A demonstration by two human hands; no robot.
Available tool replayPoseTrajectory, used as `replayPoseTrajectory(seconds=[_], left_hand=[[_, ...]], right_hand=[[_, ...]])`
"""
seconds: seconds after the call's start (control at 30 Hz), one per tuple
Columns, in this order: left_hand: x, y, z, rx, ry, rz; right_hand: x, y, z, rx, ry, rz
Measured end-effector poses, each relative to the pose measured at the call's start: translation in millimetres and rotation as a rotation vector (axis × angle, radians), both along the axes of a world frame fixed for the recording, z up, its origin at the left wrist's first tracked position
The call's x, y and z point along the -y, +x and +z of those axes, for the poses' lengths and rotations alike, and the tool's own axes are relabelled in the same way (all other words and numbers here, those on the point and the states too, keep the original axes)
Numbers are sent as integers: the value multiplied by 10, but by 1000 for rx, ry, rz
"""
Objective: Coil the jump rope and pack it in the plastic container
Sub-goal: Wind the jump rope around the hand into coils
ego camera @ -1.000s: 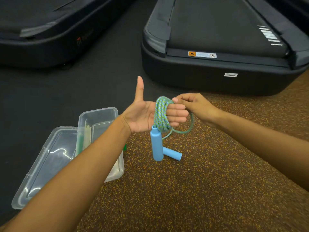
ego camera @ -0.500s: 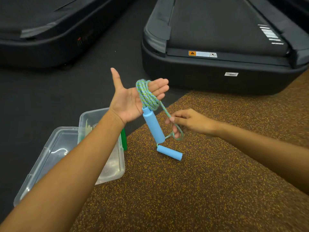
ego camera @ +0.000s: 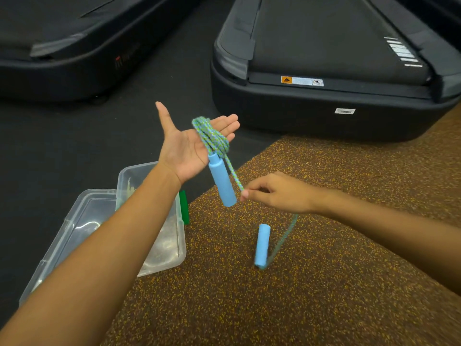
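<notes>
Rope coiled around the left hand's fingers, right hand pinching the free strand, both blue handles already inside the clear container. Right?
Not quite. In the head view neither handle is in the plastic container: one handle hangs from the coil on the left hand, the other handle dangles below the right hand. The rest holds.

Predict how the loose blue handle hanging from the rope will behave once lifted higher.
The free handle looks like light foam on limp braided rope, so it will probably swing and twist. Being cylindrical, it may roll if set on the floor. The right hand pinches only rope, giving little control.
</notes>
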State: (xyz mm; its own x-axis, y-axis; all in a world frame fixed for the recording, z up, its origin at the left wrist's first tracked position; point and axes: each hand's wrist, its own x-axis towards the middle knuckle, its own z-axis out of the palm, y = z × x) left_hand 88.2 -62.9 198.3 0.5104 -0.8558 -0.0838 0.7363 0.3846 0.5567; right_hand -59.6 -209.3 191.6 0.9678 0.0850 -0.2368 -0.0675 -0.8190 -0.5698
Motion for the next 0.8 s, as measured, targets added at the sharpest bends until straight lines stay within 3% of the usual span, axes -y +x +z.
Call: replayPoseTrajectory(seconds=[0.13, 0.43, 0.53, 0.67, 0.8], left_hand=[[36, -21, -40, 28, 76, -45], [82, -75, -99, 58, 189, -231], [100, -141, -109, 75, 214, -365], [122, -256, -132, -14, 32, -686], [153, -295, -192, 184, 258, -683]], right_hand=[[-138, -12, 155, 125, -190, 94], [-237, 20, 472, 237, -284, 108], [-238, 36, 523, 266, -298, 86], [-208, 76, 537, 315, -264, 31], [-127, 110, 506, 369, -221, -81]])
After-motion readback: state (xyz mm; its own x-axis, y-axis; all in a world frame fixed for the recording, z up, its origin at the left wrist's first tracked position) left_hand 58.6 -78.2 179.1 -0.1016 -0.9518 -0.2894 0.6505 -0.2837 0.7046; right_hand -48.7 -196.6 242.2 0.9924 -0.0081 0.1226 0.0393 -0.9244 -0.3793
